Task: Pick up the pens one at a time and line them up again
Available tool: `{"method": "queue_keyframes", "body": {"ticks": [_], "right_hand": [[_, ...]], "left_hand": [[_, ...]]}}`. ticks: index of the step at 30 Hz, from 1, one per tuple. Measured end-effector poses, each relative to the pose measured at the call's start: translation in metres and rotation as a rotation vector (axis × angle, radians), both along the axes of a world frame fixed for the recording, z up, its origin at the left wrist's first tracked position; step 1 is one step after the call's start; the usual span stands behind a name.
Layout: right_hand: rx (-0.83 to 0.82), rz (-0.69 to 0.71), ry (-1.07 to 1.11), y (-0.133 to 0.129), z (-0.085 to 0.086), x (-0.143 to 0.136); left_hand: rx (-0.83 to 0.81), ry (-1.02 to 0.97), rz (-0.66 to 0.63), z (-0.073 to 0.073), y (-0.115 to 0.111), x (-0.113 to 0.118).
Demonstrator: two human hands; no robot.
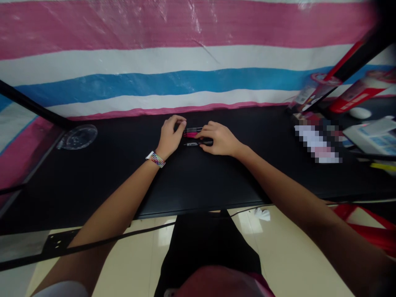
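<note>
Several pens lie side by side on the black table, between my two hands. Farthest from me is a dark pen with a clear barrel (193, 129); beside it lies a pink pen (190, 135). Nearest me is a black pen (192, 144) with a grey section, its tip pointing left. My left hand (170, 134) rests at the left ends of the farther pens, fingers curved and thumb a little apart from them. My right hand (220, 138) bends over the right ends, its thumb and fingers closed about the black pen and partly hiding the others.
A clear round plastic lid (78, 136) lies at the left. On the right stand a clear container (314, 90), a red-and-white canister (355, 93) and a white box-like item (373, 136). The table's front edge (204, 210) runs close to me; black frame bars flank both sides.
</note>
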State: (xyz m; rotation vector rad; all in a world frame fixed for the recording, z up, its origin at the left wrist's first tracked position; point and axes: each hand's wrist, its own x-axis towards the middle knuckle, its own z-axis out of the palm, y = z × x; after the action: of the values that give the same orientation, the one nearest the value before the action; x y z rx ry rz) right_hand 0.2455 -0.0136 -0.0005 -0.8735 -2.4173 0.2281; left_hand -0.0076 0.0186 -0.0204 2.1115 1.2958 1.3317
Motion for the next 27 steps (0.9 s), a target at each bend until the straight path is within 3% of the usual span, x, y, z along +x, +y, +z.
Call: {"method": "queue_keyframes", "body": {"ticks": [4, 11, 19, 27], "right_hand": [[-0.052, 0.045, 0.133, 0.001, -0.001, -0.001], [-0.289, -0.132, 0.564, 0.006, 0.002, 0.003], [-0.578, -0.205, 0.784, 0.023, 0.002, 0.020], [-0.838, -0.151, 1.015, 0.023, 0.000, 0.018]], "left_hand": [[0.077, 0.098, -0.055, 0.012, -0.013, 0.005], [0.140, 0.241, -0.184, 0.020, -0.028, 0.012], [0.167, 0.163, -0.081, 0.019, -0.024, 0.010], [0.173, 0.148, -0.028, 0.019, -0.023, 0.008]]}}
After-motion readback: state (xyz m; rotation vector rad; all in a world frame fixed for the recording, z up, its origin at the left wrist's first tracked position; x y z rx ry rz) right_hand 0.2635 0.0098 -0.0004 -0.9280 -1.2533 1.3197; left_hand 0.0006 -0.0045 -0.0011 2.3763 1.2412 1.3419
